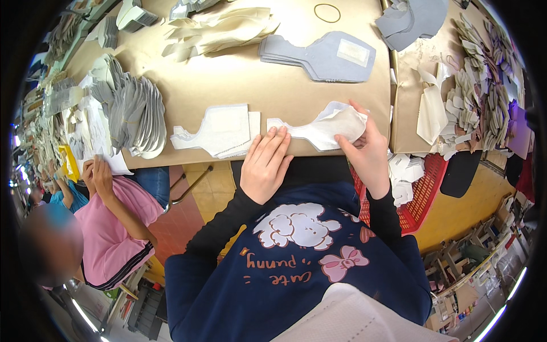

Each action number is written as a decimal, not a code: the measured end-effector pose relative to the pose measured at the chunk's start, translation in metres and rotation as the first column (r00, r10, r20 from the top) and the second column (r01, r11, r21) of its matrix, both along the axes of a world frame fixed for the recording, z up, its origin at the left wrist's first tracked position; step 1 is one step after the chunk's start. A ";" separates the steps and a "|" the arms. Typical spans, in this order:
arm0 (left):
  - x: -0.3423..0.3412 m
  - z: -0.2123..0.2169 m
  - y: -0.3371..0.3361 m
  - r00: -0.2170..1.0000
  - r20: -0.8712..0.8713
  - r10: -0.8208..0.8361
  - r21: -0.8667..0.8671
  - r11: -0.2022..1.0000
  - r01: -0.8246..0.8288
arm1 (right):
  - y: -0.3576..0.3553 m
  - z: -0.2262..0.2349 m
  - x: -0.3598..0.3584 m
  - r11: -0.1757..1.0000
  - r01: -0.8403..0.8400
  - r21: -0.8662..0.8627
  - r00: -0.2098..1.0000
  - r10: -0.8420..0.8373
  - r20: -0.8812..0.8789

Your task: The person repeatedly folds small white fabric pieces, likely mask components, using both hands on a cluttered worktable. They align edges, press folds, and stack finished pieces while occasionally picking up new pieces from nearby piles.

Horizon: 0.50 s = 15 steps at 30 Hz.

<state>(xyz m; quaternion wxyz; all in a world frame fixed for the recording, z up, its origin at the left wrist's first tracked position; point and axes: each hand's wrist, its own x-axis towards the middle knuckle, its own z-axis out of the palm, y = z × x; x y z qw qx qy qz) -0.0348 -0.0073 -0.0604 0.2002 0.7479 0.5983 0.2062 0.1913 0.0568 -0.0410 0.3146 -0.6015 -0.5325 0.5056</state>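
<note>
In front of me on the table lies a white cut fabric piece (319,130) with a narrow neck and a wide right end. Its wide end has a loose, lifted layer. My right hand (369,154) pinches that end between thumb and fingers at the edge. My left hand (265,165) lies flat, fingers stretched, with its tips over the piece's narrow left end. Just left of that hand rests a small stack of similar white pieces (219,130). Farther back is a stack of grey pieces (325,56) of like shape, with a pale rectangle on top.
Cream pieces (222,31) and a rubber band (327,13) lie at the back of the brown-covered table (211,85). Grey bundles (134,114) stand left, beside a co-worker in a pink shirt (114,228). More bundles (478,85) fill the right; a red basket (424,196) stands below.
</note>
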 end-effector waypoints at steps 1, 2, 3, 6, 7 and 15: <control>-0.001 0.001 0.000 0.999 -0.031 -0.021 0.007 1.000 0.021 | 0.000 0.000 0.000 1.000 0.022 0.018 1.000 -0.022 -0.009; -0.001 0.002 0.002 1.000 0.004 -0.020 0.025 0.999 0.020 | -0.001 0.000 -0.001 0.999 0.035 0.042 0.999 -0.034 -0.013; -0.001 0.003 0.004 0.999 0.039 -0.020 0.043 0.999 0.018 | -0.001 0.000 0.000 0.999 0.036 0.028 0.999 -0.036 -0.007; 0.009 0.002 0.014 0.980 0.194 -0.054 0.069 0.997 0.041 | -0.002 -0.002 0.001 1.000 0.017 0.025 0.999 -0.018 0.039; 0.012 0.000 0.018 0.966 0.248 -0.070 0.060 0.997 0.057 | -0.001 -0.003 0.001 0.999 0.015 0.038 0.998 -0.017 0.060; 0.024 -0.015 0.032 0.976 0.214 -0.045 0.163 0.987 0.010 | -0.002 -0.003 0.006 0.998 -0.041 0.048 0.975 0.030 0.219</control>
